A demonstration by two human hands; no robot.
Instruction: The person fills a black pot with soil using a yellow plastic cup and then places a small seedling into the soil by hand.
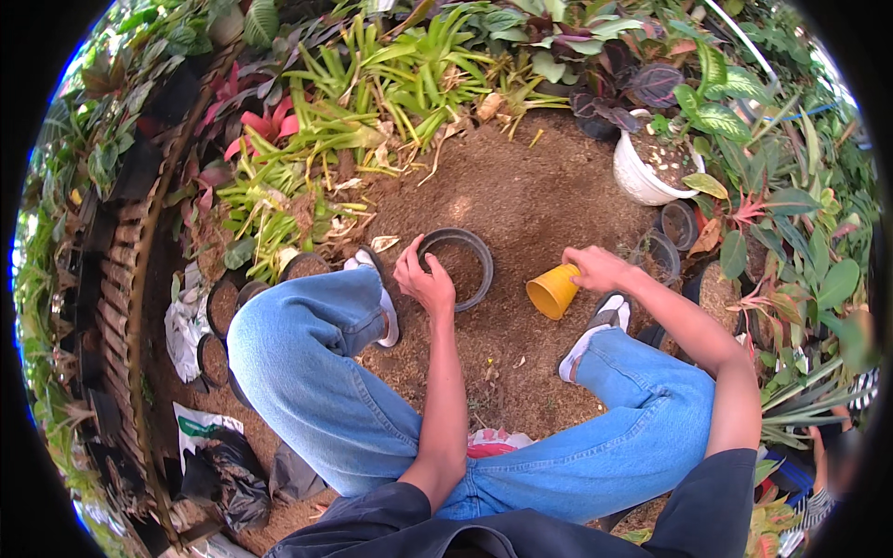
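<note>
My left hand point(426, 276) is at the left side of a round black plant pot point(483, 255), its fingers curled against the rim. Brown soil shows inside that pot. To the right, my right hand point(595, 269) grips a small yellow cup point(553, 290) by its narrow end. The cup is tilted, with its wide mouth turned down and to the left, and what is in it is hidden. Loose brown soil point(521, 205) spreads around and beyond both hands.
A white pot point(642, 169) of soil stands at the far right, near small black pots point(677, 224). Green leafy plants point(400, 84) line the far edge. A black plastic bag point(237, 479) lies at the lower left, beside a slatted rack point(121, 279).
</note>
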